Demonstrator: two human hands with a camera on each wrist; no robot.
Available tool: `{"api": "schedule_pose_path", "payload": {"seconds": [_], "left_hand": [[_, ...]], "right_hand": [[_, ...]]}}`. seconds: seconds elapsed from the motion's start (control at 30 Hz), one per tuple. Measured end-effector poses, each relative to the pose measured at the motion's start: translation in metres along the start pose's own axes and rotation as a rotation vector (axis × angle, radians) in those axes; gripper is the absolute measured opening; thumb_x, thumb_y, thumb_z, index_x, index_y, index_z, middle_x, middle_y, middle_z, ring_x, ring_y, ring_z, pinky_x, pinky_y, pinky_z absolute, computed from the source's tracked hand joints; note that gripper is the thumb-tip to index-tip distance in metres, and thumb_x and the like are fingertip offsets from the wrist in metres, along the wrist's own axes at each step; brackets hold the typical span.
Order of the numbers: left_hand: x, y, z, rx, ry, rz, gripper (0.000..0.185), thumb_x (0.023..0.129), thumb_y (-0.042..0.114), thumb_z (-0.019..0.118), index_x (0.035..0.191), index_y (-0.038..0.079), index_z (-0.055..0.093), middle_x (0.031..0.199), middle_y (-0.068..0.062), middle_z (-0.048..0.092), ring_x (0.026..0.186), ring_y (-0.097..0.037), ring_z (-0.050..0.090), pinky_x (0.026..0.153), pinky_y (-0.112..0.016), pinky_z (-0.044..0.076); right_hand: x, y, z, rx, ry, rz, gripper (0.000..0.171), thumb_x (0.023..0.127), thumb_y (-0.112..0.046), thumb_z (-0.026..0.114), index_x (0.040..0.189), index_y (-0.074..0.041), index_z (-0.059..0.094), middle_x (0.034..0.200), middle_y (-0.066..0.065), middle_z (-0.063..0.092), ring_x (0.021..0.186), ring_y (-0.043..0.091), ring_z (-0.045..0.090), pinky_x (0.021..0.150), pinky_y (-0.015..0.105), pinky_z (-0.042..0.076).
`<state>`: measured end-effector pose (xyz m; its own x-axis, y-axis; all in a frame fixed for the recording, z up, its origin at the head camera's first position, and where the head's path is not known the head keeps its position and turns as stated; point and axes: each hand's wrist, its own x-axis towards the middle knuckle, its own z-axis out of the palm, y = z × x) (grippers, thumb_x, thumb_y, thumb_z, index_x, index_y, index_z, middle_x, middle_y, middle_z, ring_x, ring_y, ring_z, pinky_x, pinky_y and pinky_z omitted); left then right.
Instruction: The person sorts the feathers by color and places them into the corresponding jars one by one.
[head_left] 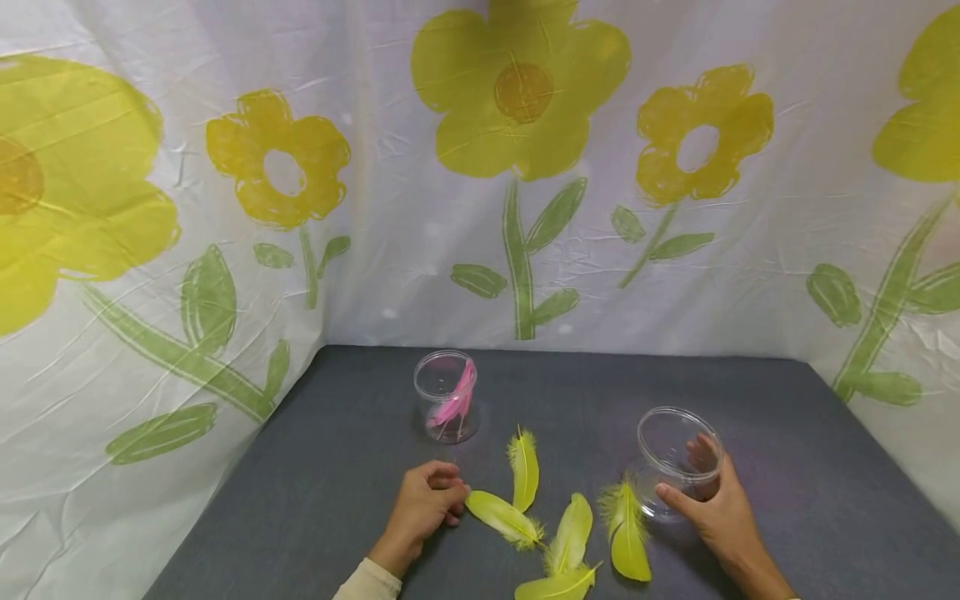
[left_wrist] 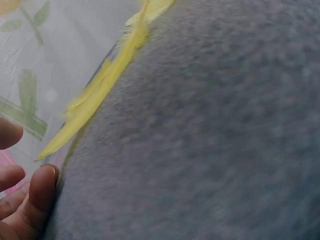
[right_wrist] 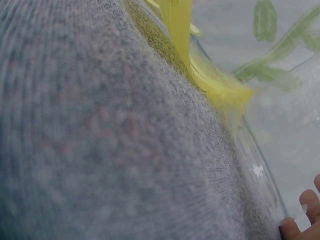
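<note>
Five yellow feathers lie loose on the grey tabletop (head_left: 787, 433) in front of me, fanned out between my two hands. My left hand (head_left: 427, 504) rests near the middle, fingers curled, its tips at the quill end of the left yellow feather (head_left: 501, 517); I cannot tell whether it is pinched or only touched. My right hand (head_left: 712, 508) wraps around the empty clear jar (head_left: 678, 458), thumb on the near wall, tilting its mouth towards me. The right yellow feather (head_left: 626, 533) lies just beside that jar. Further back on the left stands the small clear jar (head_left: 446, 408) with a pink feather (head_left: 453, 404) inside. To do this well, I'd say: pinch low on the shaft, not the fluff, lift gently so the vane doesn't drag its neighbours, and keep the jar steady with its mouth open to the feathers.
</note>
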<state>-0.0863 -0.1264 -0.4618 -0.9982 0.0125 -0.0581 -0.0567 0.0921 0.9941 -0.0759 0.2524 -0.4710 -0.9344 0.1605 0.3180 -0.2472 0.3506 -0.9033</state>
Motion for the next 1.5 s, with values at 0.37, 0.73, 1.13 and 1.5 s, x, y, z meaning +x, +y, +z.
{"api": "schedule_pose_path", "payload": {"seconds": [0.37, 0.73, 1.13, 1.5], "left_hand": [[-0.002, -0.002, 0.013, 0.001, 0.018, 0.02, 0.022, 0.072, -0.014, 0.068, 0.094, -0.015, 0.062, 0.072, -0.011, 0.063, 0.053, -0.017, 0.061, 0.049, -0.032, 0.055], [-0.005, 0.004, 0.016, -0.064, 0.028, 0.006, 0.019, 0.073, -0.019, 0.065, 0.092, -0.017, 0.061, 0.07, -0.011, 0.059, 0.053, -0.017, 0.061, 0.051, -0.032, 0.056], [-0.007, 0.053, 0.015, -0.155, 0.01, 0.118, 0.015, 0.08, -0.012, 0.068, 0.094, -0.012, 0.064, 0.076, -0.015, 0.063, 0.06, -0.023, 0.065, 0.061, -0.036, 0.058], [0.002, 0.099, 0.041, -0.186, 0.013, 0.293, 0.015, 0.082, -0.008, 0.07, 0.096, -0.009, 0.066, 0.081, -0.018, 0.062, 0.063, -0.025, 0.066, 0.066, -0.037, 0.057]], "right_hand": [[0.0, 0.0, 0.0, 0.002, 0.002, 0.0, 0.092, 0.076, -0.002, 0.081, 0.146, 0.003, 0.023, 0.139, 0.027, 0.041, 0.119, 0.008, 0.042, 0.088, 0.005, 0.032], [0.0, 0.001, 0.0, -0.019, 0.001, -0.001, 0.092, 0.076, -0.004, 0.081, 0.147, 0.002, 0.023, 0.14, 0.026, 0.041, 0.12, 0.014, 0.042, 0.087, 0.004, 0.031], [0.0, 0.001, -0.001, -0.007, -0.009, -0.004, 0.091, 0.077, -0.004, 0.081, 0.147, 0.003, 0.022, 0.14, 0.025, 0.04, 0.124, 0.026, 0.042, 0.087, 0.004, 0.032], [0.0, 0.001, 0.0, 0.004, -0.006, 0.006, 0.091, 0.078, -0.003, 0.08, 0.148, 0.003, 0.021, 0.139, 0.025, 0.039, 0.123, 0.022, 0.042, 0.086, 0.004, 0.033]]}}
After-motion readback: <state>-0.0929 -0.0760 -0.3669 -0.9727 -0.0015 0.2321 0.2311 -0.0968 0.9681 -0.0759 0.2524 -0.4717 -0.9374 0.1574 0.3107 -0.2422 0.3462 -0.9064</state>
